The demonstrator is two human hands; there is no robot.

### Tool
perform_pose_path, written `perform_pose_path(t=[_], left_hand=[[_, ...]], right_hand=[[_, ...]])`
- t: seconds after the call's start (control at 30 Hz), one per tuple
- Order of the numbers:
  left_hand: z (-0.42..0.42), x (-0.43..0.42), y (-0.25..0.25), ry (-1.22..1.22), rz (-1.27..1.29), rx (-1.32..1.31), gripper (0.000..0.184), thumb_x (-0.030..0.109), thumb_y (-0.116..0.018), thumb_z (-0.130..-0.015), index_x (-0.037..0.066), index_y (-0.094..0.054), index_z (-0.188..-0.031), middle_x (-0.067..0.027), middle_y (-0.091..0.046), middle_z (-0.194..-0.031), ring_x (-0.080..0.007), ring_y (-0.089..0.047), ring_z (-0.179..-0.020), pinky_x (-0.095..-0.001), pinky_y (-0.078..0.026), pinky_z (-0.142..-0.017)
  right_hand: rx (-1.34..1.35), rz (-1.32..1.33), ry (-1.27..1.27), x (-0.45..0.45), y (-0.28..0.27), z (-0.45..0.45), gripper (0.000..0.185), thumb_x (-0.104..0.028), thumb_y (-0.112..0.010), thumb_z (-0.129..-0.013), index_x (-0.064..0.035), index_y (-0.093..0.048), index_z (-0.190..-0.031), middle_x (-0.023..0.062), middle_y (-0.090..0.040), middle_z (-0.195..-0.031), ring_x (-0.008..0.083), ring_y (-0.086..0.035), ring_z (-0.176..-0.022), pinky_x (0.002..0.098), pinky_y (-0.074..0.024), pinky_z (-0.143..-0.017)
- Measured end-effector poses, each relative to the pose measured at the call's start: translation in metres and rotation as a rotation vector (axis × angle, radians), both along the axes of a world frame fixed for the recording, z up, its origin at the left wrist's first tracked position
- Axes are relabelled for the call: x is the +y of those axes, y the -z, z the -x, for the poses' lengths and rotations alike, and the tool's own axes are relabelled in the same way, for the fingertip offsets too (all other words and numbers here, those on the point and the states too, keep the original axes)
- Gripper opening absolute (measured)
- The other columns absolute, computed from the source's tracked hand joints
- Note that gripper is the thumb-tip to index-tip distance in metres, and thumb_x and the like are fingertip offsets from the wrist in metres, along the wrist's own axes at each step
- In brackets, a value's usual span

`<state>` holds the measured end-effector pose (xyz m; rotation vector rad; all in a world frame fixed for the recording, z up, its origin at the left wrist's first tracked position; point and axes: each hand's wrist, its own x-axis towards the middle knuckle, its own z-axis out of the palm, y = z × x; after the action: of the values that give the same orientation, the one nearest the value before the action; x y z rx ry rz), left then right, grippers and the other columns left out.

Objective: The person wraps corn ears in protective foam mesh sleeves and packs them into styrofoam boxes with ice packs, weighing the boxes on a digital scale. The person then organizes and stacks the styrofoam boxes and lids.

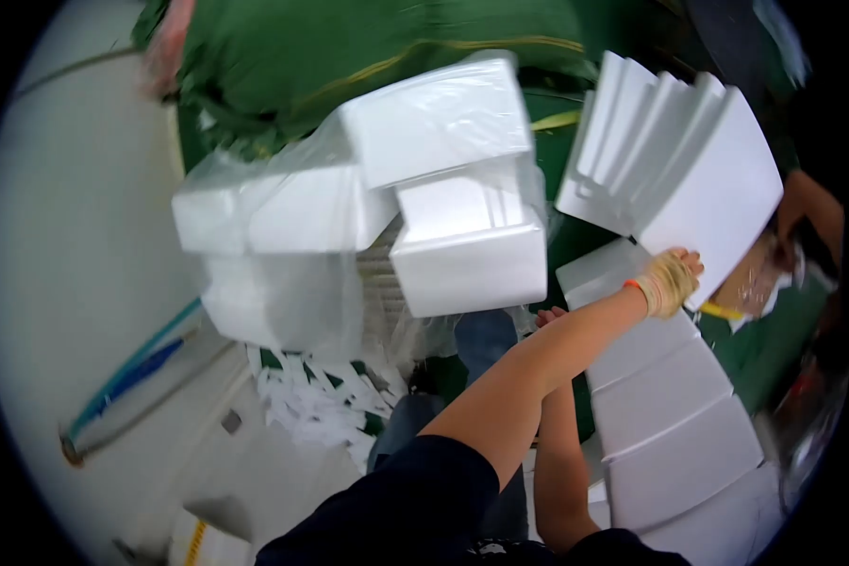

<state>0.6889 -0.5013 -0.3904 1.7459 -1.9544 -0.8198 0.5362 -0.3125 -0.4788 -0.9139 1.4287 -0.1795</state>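
My left hand [670, 280], in a pale glove with an orange cuff, reaches across to the right. Its fingers are curled at the lower edge of a white foam panel [717, 179], the front one of several that stand fanned out. Below it runs a row of white foam blocks [665, 373]. Only some fingertips of my right hand [549, 316] show past my left forearm, near a plastic-wrapped white foam block [472, 269]; the rest is hidden, and I cannot see whether it holds anything.
More foam blocks in clear plastic [292, 212] stand left of centre. A green fabric bundle [368, 47] lies behind them. White scraps [316, 401] litter the floor, with a blue-handled tool [127, 382] at left. Another person's hand [811, 217] is by a brown box [750, 278].
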Motion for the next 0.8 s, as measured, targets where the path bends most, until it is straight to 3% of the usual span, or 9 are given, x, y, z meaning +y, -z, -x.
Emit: perform_pose_path(t=[0.13,0.23,0.37,0.4,0.57,0.67,0.73,0.77,0.8], left_hand=[[-0.069,0.068,-0.062,-0.324,-0.006,0.521,0.031,0.018,-0.056,-0.070,0.007,-0.061,-0.099,-0.0087,-0.052,-0.122,-0.0228,-0.042,-0.120,-0.0342,-0.032,-0.100],[-0.095,0.172,-0.058,-1.094,0.288,0.609,0.046,0.008,-0.058,-0.070,0.002,-0.053,-0.116,-0.0142,-0.055,-0.115,-0.0308,-0.047,-0.114,-0.0395,-0.034,-0.100],[-0.145,0.366,-0.047,-1.704,-0.099,-0.304,0.071,0.024,-0.073,-0.068,-0.004,-0.041,-0.125,-0.0223,-0.046,-0.125,-0.0357,-0.042,-0.118,-0.0422,-0.034,-0.100],[-0.147,0.407,-0.038,-1.793,-0.225,-0.287,0.080,0.028,-0.074,-0.068,-0.005,-0.034,-0.129,-0.0238,-0.042,-0.128,-0.0368,-0.038,-0.121,-0.0434,-0.032,-0.100],[-0.130,0.504,0.032,-1.531,-0.666,-0.618,0.084,0.032,-0.073,-0.069,-0.007,-0.031,-0.130,-0.0237,-0.053,-0.112,-0.0328,-0.052,-0.107,-0.0399,-0.037,-0.096],[-0.147,0.546,0.090,-1.640,-0.668,-0.237,0.056,0.026,-0.067,-0.072,-0.003,-0.050,-0.116,-0.0165,-0.062,-0.099,-0.0289,-0.057,-0.097,-0.0406,-0.040,-0.087],[-0.139,0.571,0.093,-1.281,-0.350,-0.677,0.024,0.021,-0.060,-0.076,0.000,-0.061,-0.088,-0.0096,-0.059,-0.066,-0.0200,-0.060,-0.065,-0.0374,-0.045,-0.063],[-0.122,0.588,0.078,-1.301,-0.339,-0.668,0.024,0.021,-0.060,-0.076,0.000,-0.061,-0.088,-0.0096,-0.059,-0.066,-0.0200,-0.060,-0.065,-0.0374,-0.045,-0.063],[-0.113,0.599,0.013,-1.480,-0.153,-0.018,0.018,0.020,-0.056,-0.078,0.002,-0.059,-0.077,-0.0074,-0.056,-0.063,-0.0178,-0.056,-0.060,-0.0338,-0.042,-0.057]], right_hand=[[0.009,0.373,-0.529,-0.010,-0.059,-0.063,0.040,-0.009,-0.062,-0.081,-0.0036,-0.046,-0.118,0.0110,-0.054,-0.109,0.0225,-0.052,-0.095,0.0342,-0.0432,-0.083],[0.011,0.658,-0.920,-0.037,-0.104,-0.145,0.045,-0.013,-0.064,-0.078,-0.0033,-0.046,-0.117,0.0121,-0.052,-0.110,0.0276,-0.049,-0.100,0.0389,-0.0391,-0.088],[-0.107,1.019,-1.312,-0.026,-0.118,-0.219,0.055,-0.029,-0.071,-0.072,-0.0021,-0.048,-0.114,0.0148,-0.051,-0.110,0.0327,-0.046,-0.104,0.0438,-0.0353,-0.090],[-0.022,1.011,-1.545,-0.025,-0.105,-0.224,0.061,-0.037,-0.072,-0.068,-0.0026,-0.049,-0.112,0.0147,-0.051,-0.110,0.0322,-0.046,-0.105,0.0442,-0.0345,-0.091],[0.313,0.951,-1.948,0.000,-0.065,-0.246,0.080,-0.065,-0.071,-0.056,-0.0048,-0.053,-0.106,0.0149,-0.055,-0.106,0.0316,-0.048,-0.104,0.0466,-0.0338,-0.090],[0.347,0.902,-1.961,0.016,-0.073,-0.252,0.082,-0.068,-0.069,-0.057,-0.0041,-0.053,-0.105,0.0168,-0.057,-0.102,0.0327,-0.050,-0.101,0.0470,-0.0350,-0.088],[0.329,0.970,-1.936,0.032,-0.087,-0.247,0.080,-0.067,-0.070,-0.058,-0.0044,-0.054,-0.104,0.0185,-0.059,-0.100,0.0322,-0.053,-0.099,0.0452,-0.0356,-0.087],[0.306,0.990,-1.933,0.044,-0.099,-0.240,0.079,-0.067,-0.070,-0.058,-0.0047,-0.055,-0.103,0.0179,-0.060,-0.097,0.0318,-0.054,-0.097,0.0443,-0.0358,-0.087],[0.275,1.018,-1.923,0.057,-0.112,-0.234,0.078,-0.067,-0.071,-0.057,-0.0051,-0.055,-0.103,0.0174,-0.061,-0.094,0.0313,-0.055,-0.094,0.0434,-0.0359,-0.086]])
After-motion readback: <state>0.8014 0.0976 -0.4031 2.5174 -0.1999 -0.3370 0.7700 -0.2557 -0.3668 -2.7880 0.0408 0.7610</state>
